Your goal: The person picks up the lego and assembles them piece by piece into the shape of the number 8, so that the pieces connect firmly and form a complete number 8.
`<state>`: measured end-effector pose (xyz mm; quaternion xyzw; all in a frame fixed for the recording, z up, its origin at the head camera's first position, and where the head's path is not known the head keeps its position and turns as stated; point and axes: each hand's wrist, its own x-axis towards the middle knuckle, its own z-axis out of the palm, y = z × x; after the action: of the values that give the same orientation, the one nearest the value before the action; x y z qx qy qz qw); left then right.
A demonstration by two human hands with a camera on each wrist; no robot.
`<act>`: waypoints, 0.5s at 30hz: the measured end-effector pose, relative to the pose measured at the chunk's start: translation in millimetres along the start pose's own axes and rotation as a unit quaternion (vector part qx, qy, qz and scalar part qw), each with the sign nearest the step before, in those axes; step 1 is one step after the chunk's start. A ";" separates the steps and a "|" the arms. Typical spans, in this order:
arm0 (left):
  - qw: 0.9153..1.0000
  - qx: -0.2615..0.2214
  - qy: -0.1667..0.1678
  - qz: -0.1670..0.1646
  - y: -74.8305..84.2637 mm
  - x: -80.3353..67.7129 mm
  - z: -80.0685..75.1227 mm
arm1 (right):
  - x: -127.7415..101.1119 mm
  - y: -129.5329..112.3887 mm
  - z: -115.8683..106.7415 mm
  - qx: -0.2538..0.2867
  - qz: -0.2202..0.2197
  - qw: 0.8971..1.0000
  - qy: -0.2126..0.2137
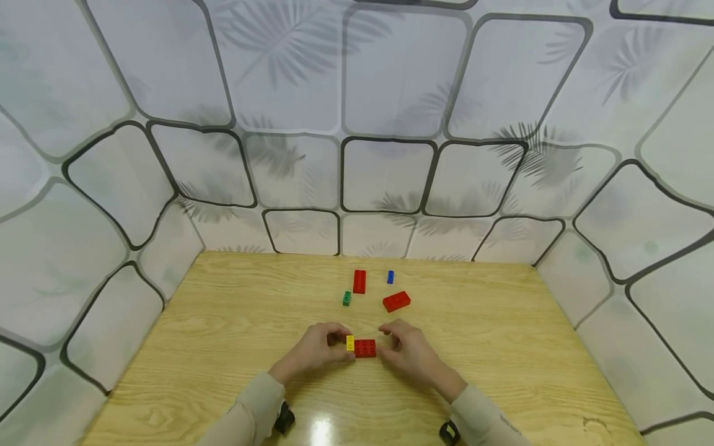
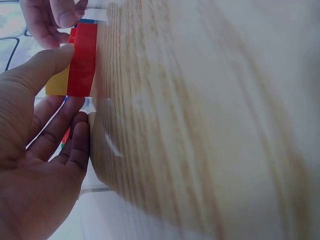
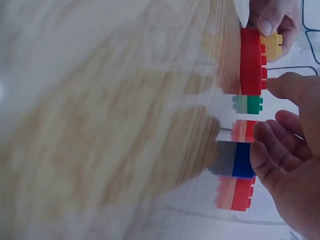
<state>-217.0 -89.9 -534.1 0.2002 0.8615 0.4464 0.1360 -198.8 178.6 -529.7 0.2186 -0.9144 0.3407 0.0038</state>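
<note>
One join looks done: yellow brick (image 1: 349, 342) sits on the left end of red brick (image 1: 365, 348), which rests on table (image 1: 223, 347) between both sets of fingertips. Left hand (image 1: 317, 350) pinches the yellow end, right hand (image 1: 405, 350) thumb touches the red end, other fingers loosely curled. Beyond the fingers, untouched: green brick (image 1: 347, 298), blue brick (image 1: 390, 277), two more red bricks (image 1: 396, 301)

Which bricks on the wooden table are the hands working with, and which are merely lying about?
In hand:
- yellow brick, gripped by the left hand
- red brick under it, which the right hand touches

Lying about, beyond the hands:
- upright red brick
- angled red brick
- green brick
- blue brick
</note>
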 end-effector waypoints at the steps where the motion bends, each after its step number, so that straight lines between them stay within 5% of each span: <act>1: 1.000 0.000 0.000 0.000 0.3 -0.1 -0.1 | -0.2 1.0 -0.1 -0.004 0.000 1.000 0.009; 15: 1.000 0.003 -0.001 0.005 1.4 -0.1 0.5 | -3.3 10.9 -12.8 -0.022 0.030 0.997 0.061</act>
<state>-216.4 -88.9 -533.2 0.2052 0.8618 0.4441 0.1339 -202.0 195.3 -527.1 0.1700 -0.9258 0.3331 0.0545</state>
